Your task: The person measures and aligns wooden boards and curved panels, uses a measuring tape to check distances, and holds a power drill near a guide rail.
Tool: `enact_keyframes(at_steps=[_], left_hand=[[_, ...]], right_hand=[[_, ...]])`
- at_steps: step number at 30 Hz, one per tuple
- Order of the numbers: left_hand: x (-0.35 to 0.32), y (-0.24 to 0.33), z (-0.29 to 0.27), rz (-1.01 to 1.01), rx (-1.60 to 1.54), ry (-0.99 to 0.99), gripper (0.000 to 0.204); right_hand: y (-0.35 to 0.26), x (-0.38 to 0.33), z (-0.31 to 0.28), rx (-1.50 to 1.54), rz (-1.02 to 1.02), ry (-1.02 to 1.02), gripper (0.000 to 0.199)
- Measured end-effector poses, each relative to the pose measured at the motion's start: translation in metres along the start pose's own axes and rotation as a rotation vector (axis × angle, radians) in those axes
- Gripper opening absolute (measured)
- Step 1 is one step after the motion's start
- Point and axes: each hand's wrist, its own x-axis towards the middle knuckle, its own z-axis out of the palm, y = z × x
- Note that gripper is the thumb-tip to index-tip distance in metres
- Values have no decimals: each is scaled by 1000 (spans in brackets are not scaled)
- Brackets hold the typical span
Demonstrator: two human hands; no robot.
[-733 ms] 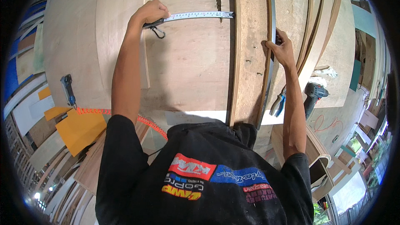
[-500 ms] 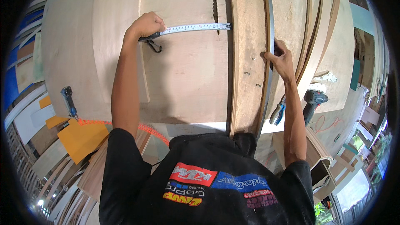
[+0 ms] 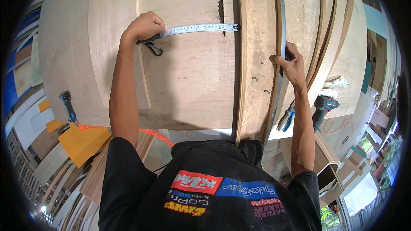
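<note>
My left hand [image 3: 144,26] is closed around a black tape measure [image 3: 149,39], from which a black carabiner clip hangs. Its white blade [image 3: 195,28] stretches right across the plywood table [image 3: 192,90], past a toothed saw blade [image 3: 221,6] standing in a slot. The blade's end meets the left edge of a long wooden fence [image 3: 254,60]. On the fence's right side, my right hand [image 3: 292,62] grips the metal-faced strip [image 3: 280,21], with the thumb on top and the other fingers partly hidden behind it.
Blue-handled pliers [image 3: 286,119] and a cordless drill [image 3: 324,108] lie right of the fence, near long wooden strips [image 3: 327,25]. At the left edge sits an air blow gun [image 3: 68,107] on an orange coiled hose [image 3: 156,136]. A flat board [image 3: 113,38] lies under my left forearm.
My left hand and the tape measure have shifted slightly left. The fence and my right hand appear a little further right; the whole view has also moved slightly.
</note>
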Motion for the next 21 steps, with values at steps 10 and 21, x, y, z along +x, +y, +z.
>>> enact_keyframes(at_steps=[10,21], left_hand=[[7,-9,0,105,15,-13,23],[13,-8,-5,172,110,-3,25]], right_hand=[[3,-2,-2,-15,-31,-10,70],[-13,-5,-9,-32,-57,-26,73]])
